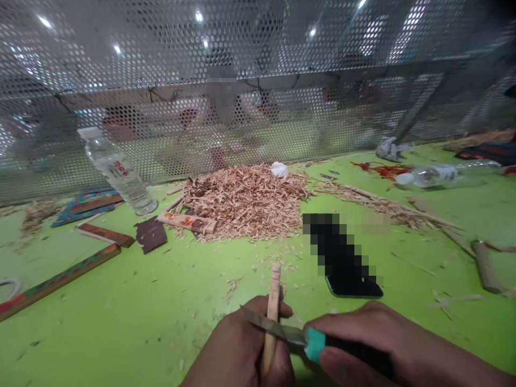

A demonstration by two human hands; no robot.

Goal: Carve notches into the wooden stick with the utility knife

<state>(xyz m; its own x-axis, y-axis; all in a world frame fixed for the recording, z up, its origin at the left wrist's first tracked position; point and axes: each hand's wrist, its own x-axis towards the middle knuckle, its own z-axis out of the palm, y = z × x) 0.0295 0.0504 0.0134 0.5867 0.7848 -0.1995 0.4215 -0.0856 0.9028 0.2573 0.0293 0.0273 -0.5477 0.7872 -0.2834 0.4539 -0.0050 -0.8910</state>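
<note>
My left hand (237, 344) is closed around a pale wooden stick (274, 295), which stands up nearly vertical with a notched, rounded top end. In my right hand (363, 338) is a knife (316, 344) with a black handle and a teal band. Its blade lies across the stick, pointing left over my left hand. Small wood chips are scattered on the green table (133, 301) just beyond the stick.
Behind stands a big heap of wood shavings (250, 204) against a perforated metal screen (258, 64). A black phone (342, 258) lies to the right. Two clear bottles, one tilted (121, 172) and one lying (447, 174), and painted wood strips (60, 279) are around.
</note>
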